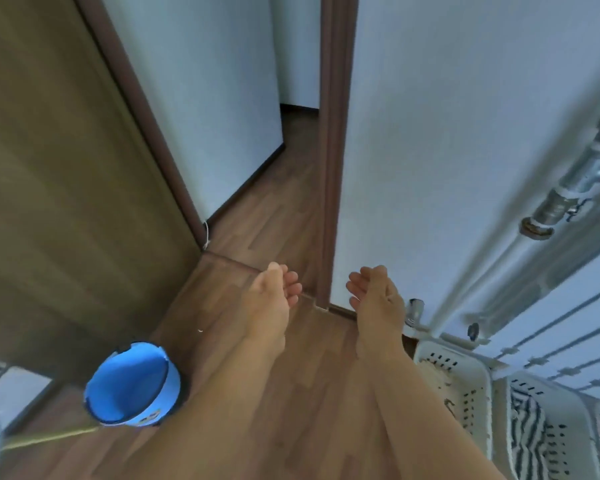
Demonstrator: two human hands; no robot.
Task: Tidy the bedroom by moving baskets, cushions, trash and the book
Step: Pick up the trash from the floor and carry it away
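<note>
Both my arms reach forward over the wooden floor (pixel 264 223) toward a doorway. My left hand (pixel 272 294) is empty, with its fingers loosely curled and apart. My right hand (pixel 374 294) is also empty, palm turned inward, fingers apart. Two white perforated plastic baskets stand side by side at the lower right: the nearer-to-wall basket (pixel 454 372) and a second basket (pixel 548 420) holding striped black-and-white cloth. A round blue bin (pixel 132 386) stands on the floor at the lower left, beside my left forearm.
A brown open door (pixel 59 168) fills the left side. The dark door frame (pixel 333 150) stands straight ahead, with a hallway beyond. A white wall with metal heating pipes (pixel 551 209) runs along the right. A thin wooden stick (pixel 49 439) lies by the bin.
</note>
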